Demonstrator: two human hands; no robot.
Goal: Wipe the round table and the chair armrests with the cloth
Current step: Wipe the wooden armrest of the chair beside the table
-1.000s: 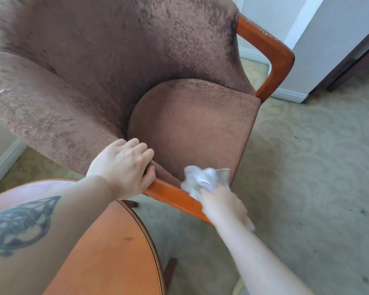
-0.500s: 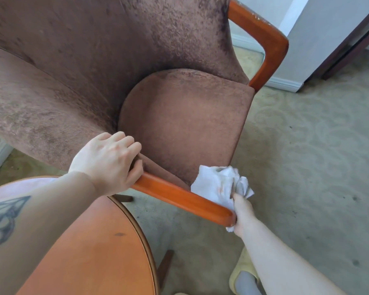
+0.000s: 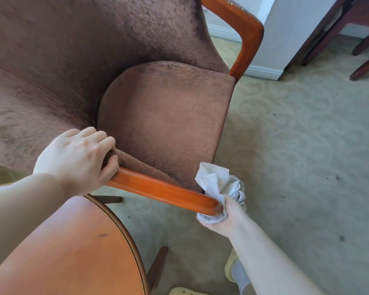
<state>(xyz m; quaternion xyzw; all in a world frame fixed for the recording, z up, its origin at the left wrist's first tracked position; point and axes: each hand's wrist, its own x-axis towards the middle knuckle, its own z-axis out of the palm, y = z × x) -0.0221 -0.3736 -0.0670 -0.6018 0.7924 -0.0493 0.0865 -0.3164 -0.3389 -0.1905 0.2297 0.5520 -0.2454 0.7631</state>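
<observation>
A brown upholstered chair [image 3: 162, 116] fills the upper left of the view. Its near orange wooden armrest [image 3: 162, 189] runs diagonally toward me. My left hand [image 3: 77, 158] grips the back end of that armrest where wood meets fabric. My right hand [image 3: 228, 213] holds a crumpled white cloth [image 3: 218, 185] pressed around the armrest's rounded front end. The far armrest [image 3: 243, 28] curves down at the top right. The round orange table [image 3: 73, 252] sits at the bottom left, partly under my left forearm.
Beige patterned carpet [image 3: 296, 156] covers the floor to the right. Dark wooden furniture legs [image 3: 362, 45] stand at the top right beside a white wall corner [image 3: 281, 39]. A table leg [image 3: 158, 267] and my slippered foot [image 3: 232, 267] show at the bottom.
My right hand has slid the cloth along the near armrest from its middle to its front end and wrapped it around the tip. My left hand kept its grip.
</observation>
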